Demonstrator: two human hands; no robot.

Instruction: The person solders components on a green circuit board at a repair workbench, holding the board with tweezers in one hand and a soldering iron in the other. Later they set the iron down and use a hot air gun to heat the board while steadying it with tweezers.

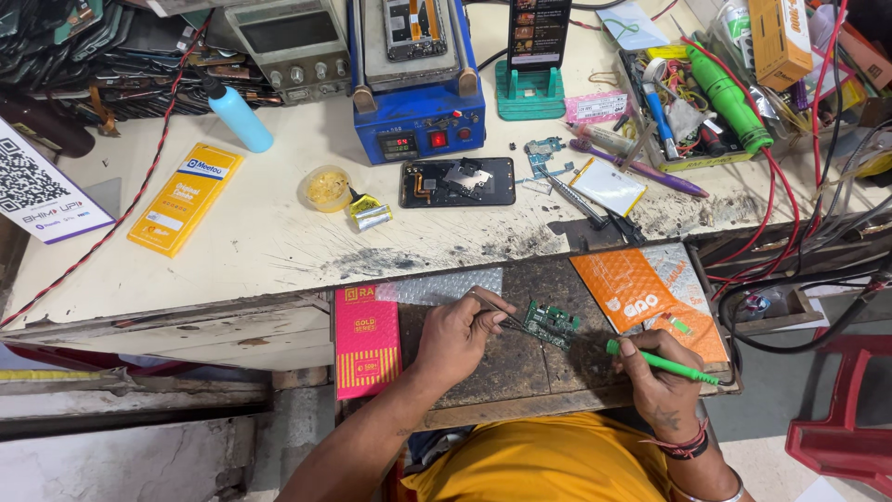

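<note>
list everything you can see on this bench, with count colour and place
circuit board: 1, green, lower work board, centre
tweezers: 1, metal, on circuit board
soldering iron: 1, green, right of circuit board
pink box: 1, pink, left of work board
orange packet: 1, orange, right of work board
opened phone: 1, black, bench centre
heating station: 1, blue, bench back
bottle: 1, light blue, back left
yellow box: 1, yellow, bench left
left hand: holds tweezers
right hand: holds soldering iron

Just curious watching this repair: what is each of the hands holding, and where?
Left hand pinches tweezers near mid-length, tips at the green circuit board. Right hand grips the green tool along its handle.
</note>
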